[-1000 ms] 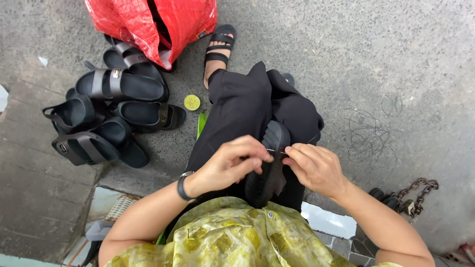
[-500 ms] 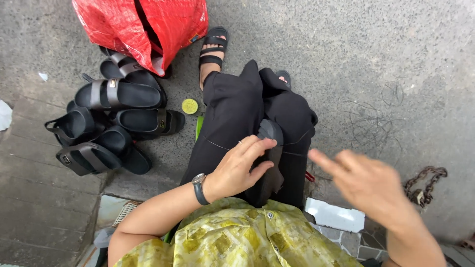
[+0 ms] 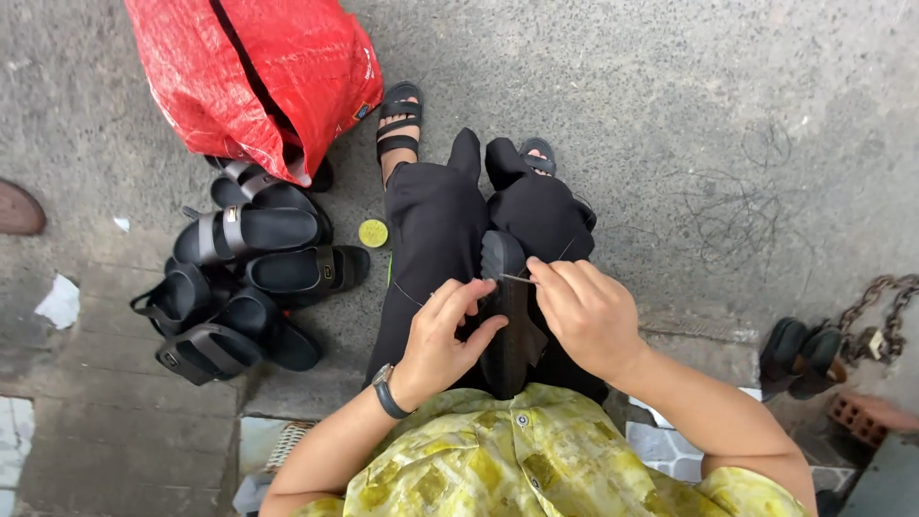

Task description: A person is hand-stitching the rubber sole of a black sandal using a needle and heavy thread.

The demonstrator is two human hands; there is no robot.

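Note:
A black sandal (image 3: 509, 316) lies sole-up on my lap, over my black trousers. My left hand (image 3: 443, 330) grips its left edge, fingers curled over the sole. My right hand (image 3: 586, 311) sits at its right edge and pinches a thin needle (image 3: 518, 279) that points left across the sole. A dark thread (image 3: 407, 294) runs from the sandal across my left thigh. A wristwatch sits on my left wrist.
A pile of black sandals (image 3: 244, 278) lies on the concrete to my left, below a red plastic bag (image 3: 254, 77). A small yellow-green lid (image 3: 372, 233) rests beside my leg. Another dark shoe (image 3: 799, 354) and a rusty chain (image 3: 876, 321) lie at the right.
My right hand had swung out to the right away from the sandal; now it is back at the sole, pinching the needle. My left hand has kept hold of the sandal.

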